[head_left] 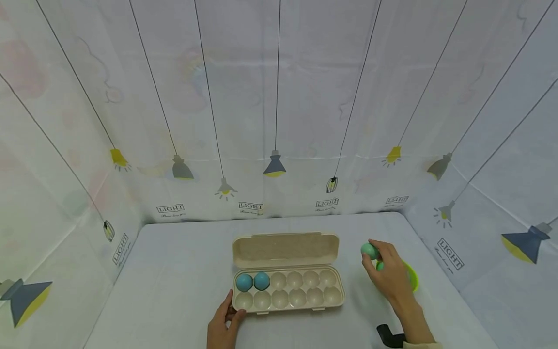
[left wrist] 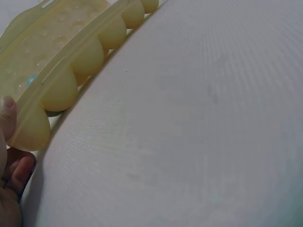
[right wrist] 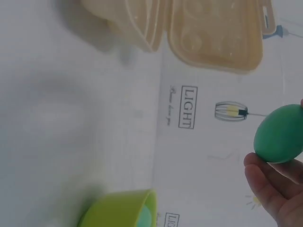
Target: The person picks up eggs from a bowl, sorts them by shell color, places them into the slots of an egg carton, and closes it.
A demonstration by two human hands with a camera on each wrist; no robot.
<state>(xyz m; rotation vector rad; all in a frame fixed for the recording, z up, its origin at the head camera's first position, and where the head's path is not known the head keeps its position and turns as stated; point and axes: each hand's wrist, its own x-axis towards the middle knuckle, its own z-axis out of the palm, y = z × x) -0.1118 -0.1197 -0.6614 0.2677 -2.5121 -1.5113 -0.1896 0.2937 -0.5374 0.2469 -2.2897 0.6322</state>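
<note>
Between thumb and fingers my right hand [head_left: 389,275] pinches a green egg [head_left: 369,251], held up near a lime-green bowl [head_left: 412,277]. Inside that bowl another green egg [head_left: 380,266] shows, partly covered by the hand. My left hand [head_left: 225,323] grips the near left corner of a beige egg carton [head_left: 301,310], thumb on the rim and fingers beneath, as the left wrist view shows. The carton's lid [head_left: 285,249] stands open toward the back. Two blue eggs [head_left: 244,282] [head_left: 261,281] sit in the back row's two leftmost cups; the other cups hold nothing.
A white cloth covers the table [head_left: 183,271]. Beside the right forearm lies a black curved object [head_left: 389,336]. White walls printed with hanging lamps [head_left: 274,165] close in the back and both sides.
</note>
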